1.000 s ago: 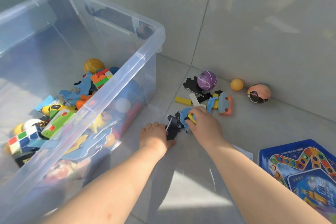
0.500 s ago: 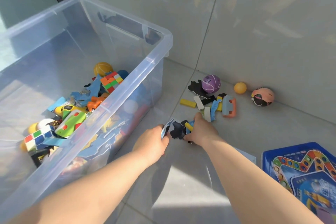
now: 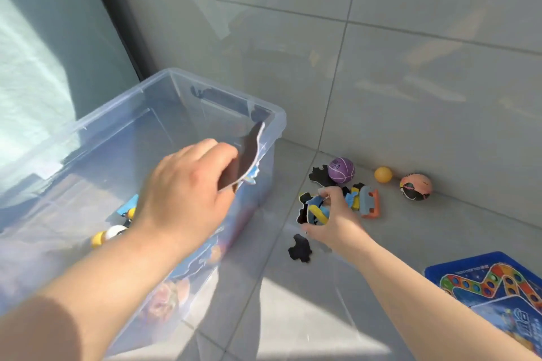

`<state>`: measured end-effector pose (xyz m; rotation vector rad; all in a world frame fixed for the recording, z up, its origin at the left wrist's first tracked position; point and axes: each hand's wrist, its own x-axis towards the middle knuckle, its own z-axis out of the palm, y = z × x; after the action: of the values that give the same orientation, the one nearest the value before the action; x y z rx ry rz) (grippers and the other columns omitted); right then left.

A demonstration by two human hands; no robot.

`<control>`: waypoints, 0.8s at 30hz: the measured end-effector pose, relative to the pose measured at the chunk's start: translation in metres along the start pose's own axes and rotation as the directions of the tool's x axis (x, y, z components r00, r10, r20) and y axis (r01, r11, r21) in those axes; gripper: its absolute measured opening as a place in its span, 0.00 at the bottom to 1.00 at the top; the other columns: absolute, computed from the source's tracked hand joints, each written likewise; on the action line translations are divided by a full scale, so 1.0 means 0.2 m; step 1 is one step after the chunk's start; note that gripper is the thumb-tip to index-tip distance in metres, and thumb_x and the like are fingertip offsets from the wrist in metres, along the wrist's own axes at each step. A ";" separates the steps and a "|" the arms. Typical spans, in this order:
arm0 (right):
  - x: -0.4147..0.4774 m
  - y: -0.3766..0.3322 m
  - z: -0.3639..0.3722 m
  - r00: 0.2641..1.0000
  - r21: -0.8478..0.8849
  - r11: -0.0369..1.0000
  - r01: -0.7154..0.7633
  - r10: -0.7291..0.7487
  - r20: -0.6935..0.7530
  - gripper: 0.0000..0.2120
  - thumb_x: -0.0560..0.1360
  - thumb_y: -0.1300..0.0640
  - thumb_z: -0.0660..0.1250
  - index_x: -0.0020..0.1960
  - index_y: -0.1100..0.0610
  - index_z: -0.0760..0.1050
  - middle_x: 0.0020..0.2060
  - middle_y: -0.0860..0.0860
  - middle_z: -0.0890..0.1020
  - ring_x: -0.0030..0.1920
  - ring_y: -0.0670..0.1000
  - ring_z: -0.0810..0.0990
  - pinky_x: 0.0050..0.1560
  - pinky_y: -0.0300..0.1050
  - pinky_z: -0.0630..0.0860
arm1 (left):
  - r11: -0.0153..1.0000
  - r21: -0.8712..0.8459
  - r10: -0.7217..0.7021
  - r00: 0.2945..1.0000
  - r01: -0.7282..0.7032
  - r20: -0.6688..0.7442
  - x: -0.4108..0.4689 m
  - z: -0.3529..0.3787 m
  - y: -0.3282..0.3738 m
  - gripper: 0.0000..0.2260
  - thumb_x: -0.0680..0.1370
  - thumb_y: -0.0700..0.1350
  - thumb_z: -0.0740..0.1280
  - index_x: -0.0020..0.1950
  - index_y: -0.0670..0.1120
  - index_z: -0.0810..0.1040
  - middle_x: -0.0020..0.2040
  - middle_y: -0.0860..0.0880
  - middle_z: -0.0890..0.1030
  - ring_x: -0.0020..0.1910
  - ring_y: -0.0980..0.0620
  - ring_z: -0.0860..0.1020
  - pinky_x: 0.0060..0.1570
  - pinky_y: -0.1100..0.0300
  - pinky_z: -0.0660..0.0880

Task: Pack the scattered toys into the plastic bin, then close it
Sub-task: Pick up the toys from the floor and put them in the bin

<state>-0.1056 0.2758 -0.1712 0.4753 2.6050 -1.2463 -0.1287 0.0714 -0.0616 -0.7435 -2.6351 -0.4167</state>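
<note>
The clear plastic bin [image 3: 275, 126] stands open on the left with toys in its bottom. My left hand [image 3: 184, 193] is above the bin's right side and pinches flat dark puzzle pieces [image 3: 246, 155] over the rim. Low over the floor to the right, my right hand [image 3: 331, 220] grips a bunch of blue, yellow and black puzzle pieces [image 3: 313, 211]. One black piece [image 3: 299, 249] lies on the tile below that hand. More pieces and an orange-grey toy [image 3: 369, 202] lie beyond it.
By the wall lie a purple ball [image 3: 341, 170], a small orange ball [image 3: 383, 175] and a pink-black ball [image 3: 416, 186]. A blue game board [image 3: 498, 281] lies at the lower right. A tiled wall runs behind; a dark window frame stands at the left.
My left hand has lifted from the floor with the dark pieces and moved left over the bin. My right hand has gathered pieces and stayed near the floor. The view tilted up.
</note>
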 end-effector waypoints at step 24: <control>0.09 -0.28 -0.01 0.828 -0.154 0.900 0.408 -0.436 -0.353 0.14 0.73 0.71 0.57 0.54 0.64 0.77 0.54 0.58 0.79 0.57 0.58 0.74 0.48 0.31 0.59 | 0.893 0.031 -0.444 0.866 0.450 0.229 -0.10 0.05 -0.31 0.10 0.77 0.46 0.63 0.55 0.47 0.80 0.51 0.47 0.82 0.54 0.44 0.78 0.49 0.55 0.72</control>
<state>-0.1436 0.2475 -0.1368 0.1291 3.2079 -1.2764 -0.1497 0.0156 -0.0908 -0.1777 -3.0278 -0.5105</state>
